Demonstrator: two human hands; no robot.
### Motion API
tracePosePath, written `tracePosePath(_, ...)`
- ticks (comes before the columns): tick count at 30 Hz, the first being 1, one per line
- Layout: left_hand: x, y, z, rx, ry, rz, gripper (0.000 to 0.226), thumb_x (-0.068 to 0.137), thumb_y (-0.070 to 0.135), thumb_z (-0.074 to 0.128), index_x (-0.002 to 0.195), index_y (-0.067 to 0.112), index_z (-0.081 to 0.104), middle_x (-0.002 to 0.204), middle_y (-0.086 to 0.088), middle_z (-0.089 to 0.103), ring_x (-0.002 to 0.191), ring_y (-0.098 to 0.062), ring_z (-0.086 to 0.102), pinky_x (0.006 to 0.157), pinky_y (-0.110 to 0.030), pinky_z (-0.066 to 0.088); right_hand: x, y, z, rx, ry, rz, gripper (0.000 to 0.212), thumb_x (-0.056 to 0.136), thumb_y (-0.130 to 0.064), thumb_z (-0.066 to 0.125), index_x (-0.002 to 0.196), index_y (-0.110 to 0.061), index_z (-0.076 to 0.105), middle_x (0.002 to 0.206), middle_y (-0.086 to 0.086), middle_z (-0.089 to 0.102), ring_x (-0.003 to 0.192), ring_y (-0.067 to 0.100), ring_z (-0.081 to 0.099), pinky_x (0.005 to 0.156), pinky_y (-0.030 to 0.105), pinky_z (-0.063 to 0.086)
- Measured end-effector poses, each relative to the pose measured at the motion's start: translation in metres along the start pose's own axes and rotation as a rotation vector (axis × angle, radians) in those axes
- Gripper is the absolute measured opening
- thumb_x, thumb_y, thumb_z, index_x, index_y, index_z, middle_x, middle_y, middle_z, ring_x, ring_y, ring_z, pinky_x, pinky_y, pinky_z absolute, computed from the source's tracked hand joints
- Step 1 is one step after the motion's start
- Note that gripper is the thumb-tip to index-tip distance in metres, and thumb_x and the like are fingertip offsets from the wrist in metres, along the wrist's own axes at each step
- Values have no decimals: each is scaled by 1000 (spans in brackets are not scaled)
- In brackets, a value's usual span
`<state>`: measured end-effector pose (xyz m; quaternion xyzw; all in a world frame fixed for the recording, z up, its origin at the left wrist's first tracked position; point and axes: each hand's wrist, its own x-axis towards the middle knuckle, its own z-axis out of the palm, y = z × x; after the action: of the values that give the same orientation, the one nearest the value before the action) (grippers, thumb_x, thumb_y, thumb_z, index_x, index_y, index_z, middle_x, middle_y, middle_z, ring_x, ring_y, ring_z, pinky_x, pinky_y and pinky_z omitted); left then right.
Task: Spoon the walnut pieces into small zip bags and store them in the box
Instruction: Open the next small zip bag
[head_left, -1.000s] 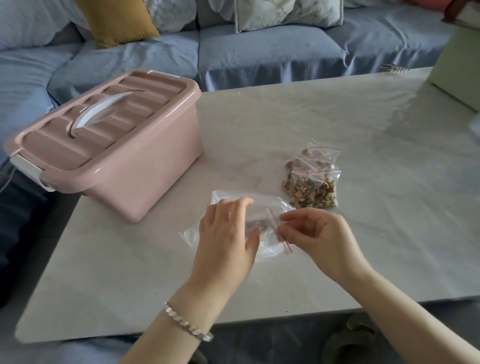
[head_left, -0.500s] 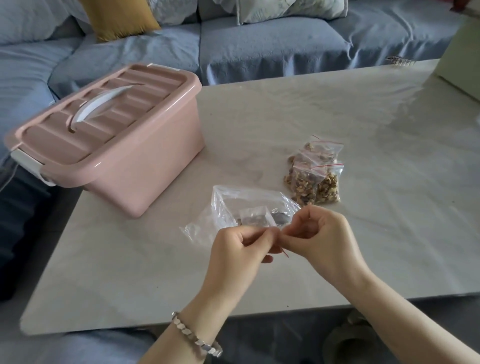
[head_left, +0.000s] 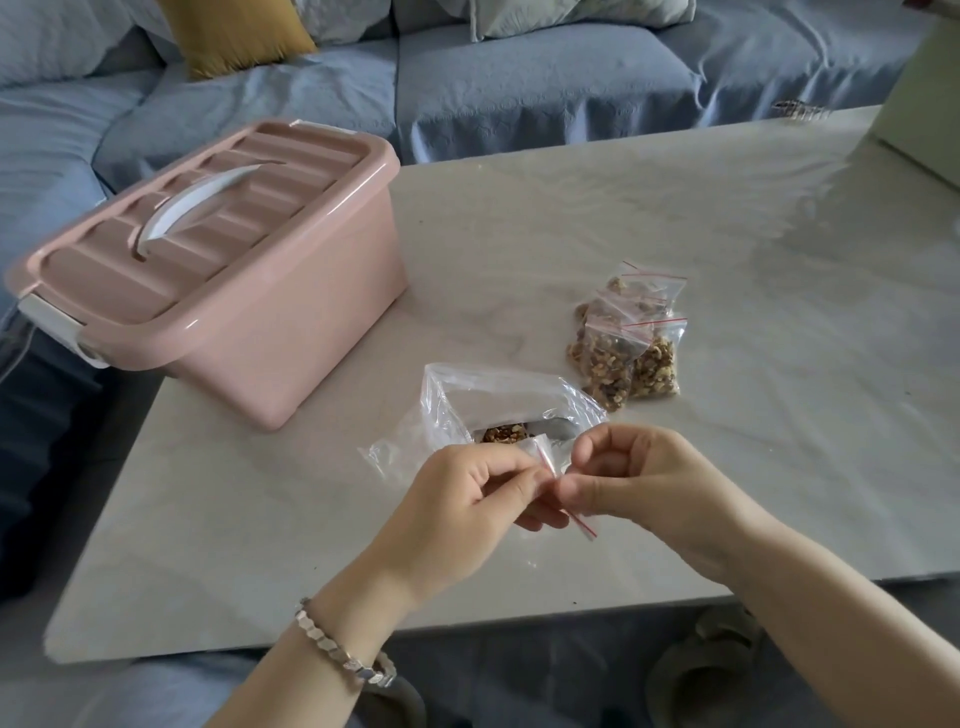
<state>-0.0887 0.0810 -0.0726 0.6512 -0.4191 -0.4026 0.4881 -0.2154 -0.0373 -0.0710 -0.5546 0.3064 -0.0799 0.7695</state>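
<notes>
Over the table (head_left: 519, 234), our left hand (head_left: 467, 509) and right hand (head_left: 639, 478) pinched a bag (head_left: 544, 460), its red zip edge slanting toward lower right.

Soft daylight glares off the table (head_left: 675, 218), perhaps from the far right; edges bow, slightly soft.

Pale pink box (head_left: 291, 332) with a white handle (head_left: 197, 205) at 10 o'clock, on a light grey, faintly marbled table (head_left: 727, 234). At 12 o'clock, a dusty blue sofa (head_left: 519, 78) with a mustard yellow cushion (head_left: 234, 31). At 3 o'clock, clear bags (head_left: 628, 332) with red stripes show brown walnut pieces (head_left: 649, 369). At 5 o'clock, a clear zip bag (head_left: 545, 462) with a red stripe. Silver bracelet (head_left: 343, 654) at 7 o'clock.
</notes>
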Motion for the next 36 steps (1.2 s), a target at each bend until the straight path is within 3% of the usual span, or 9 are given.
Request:
tracePosePath(9,-2,-9,14,-377,55,4,20,80,12,57,67,11,72,62,-8,67,56,-20,62,58,-24,51,7,15,-8,478,-330,49,33,54,-10,87,76,-9,62,71,19,64,60,27,63,61,32,56)
tracePosePath(16,-8,-7,16,-363,31,46,19,79,16,60,63,10,71,62,-7,67,57,-21,61,65,-24,49,5,20,-7,632,-453,110,30,65,-4,80,73,-7,51,70,18,62,63,32,61,65,35,54)
tracePosePath(18,-8,-5,11,-308,32,-24,23,81,11,58,62,8,70,62,-9,67,56,-21,62,64,-24,49,3,16,-6,462,-264,62,26,64,-5,80,66,-11,55,66,11,63,61,24,61,62,30,54)
tracePosePath(21,-10,-4,3,53,43,-195,29,85,6,55,58,5,65,59,-7,68,53,-20,63,63,-27,50,-1,13,-8,-497,183,-316,22,69,-2,75,64,-18,60,63,-6,63,63,7,59,64,18,51)
tracePosePath(25,-14,2,6,555,127,-170,28,77,34,53,61,14,66,60,-2,67,56,-15,63,64,-33,55,-3,20,0,-1159,214,-608,28,68,3,70,68,-24,71,77,-14,54,65,9,55,59,21,44)
tracePosePath(29,-11,-7,6,656,274,16,28,68,43,50,66,17,60,58,6,58,60,-13,55,54,-24,43,2,17,7,-1090,152,-444,30,82,1,57,94,-20,75,99,-17,52,78,0,53,72,7,41)
tracePosePath(31,-11,-14,3,644,246,185,37,71,50,58,98,25,57,91,16,56,88,1,52,73,-11,42,2,14,7,-937,154,-420,33,82,3,56,93,-22,74,96,-20,59,80,-3,56,76,3,40)
tracePosePath(33,-12,-20,5,662,100,236,78,67,58,63,132,31,28,130,16,36,122,12,27,101,-5,24,0,10,9,-786,130,-374,36,80,2,59,87,-30,73,94,-24,63,82,2,62,78,9,46)
tracePosePath(36,-9,-25,13,808,165,332,83,66,61,60,134,25,28,133,8,48,123,2,29,105,-13,22,-3,4,15,-677,19,-320,26,76,-5,69,89,-27,73,93,-20,64,83,1,61,76,13,50)
